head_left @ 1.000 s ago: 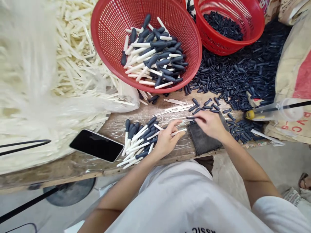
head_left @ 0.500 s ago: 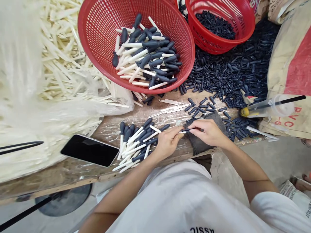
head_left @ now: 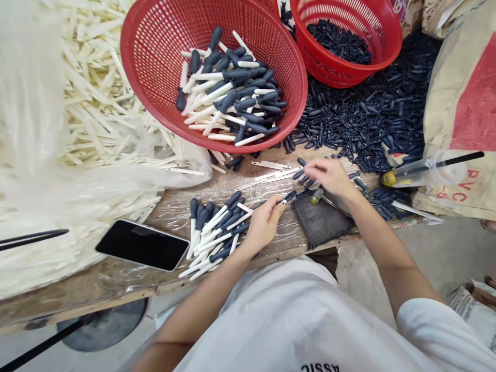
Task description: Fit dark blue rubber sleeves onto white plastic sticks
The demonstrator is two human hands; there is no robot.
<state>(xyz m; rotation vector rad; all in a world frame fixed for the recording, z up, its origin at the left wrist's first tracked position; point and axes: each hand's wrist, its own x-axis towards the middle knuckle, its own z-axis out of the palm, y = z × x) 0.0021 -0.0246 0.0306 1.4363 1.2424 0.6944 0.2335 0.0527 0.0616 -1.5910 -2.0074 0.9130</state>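
My left hand [head_left: 265,222] is closed on a dark handle piece [head_left: 289,197] with a white stick, whose end sticks out past the fingertips. My right hand [head_left: 328,174] hovers over loose dark handle pieces [head_left: 306,181], its fingers bent and slightly apart, a little blurred. I make out nothing held in it. Below it, a small hammer [head_left: 318,196] lies on a dark square pad [head_left: 321,222]. Left of my left hand is a pile of white sticks with dark handles [head_left: 217,232]. Thin flat white sticks [head_left: 271,175] lie behind my hands.
A large red basket [head_left: 155,98] contains handled white sticks. Behind it to the right, another red basket [head_left: 349,75] holds dark pieces, with a dark heap [head_left: 349,119] around it. A phone [head_left: 141,245], a plastic bottle [head_left: 422,170] and a sack [head_left: 457,113] are nearby.
My right hand has lifted off the piece at my left fingertips and moved up over the loose handle pieces. The hammer on the pad now shows. My left hand has shifted slightly left.
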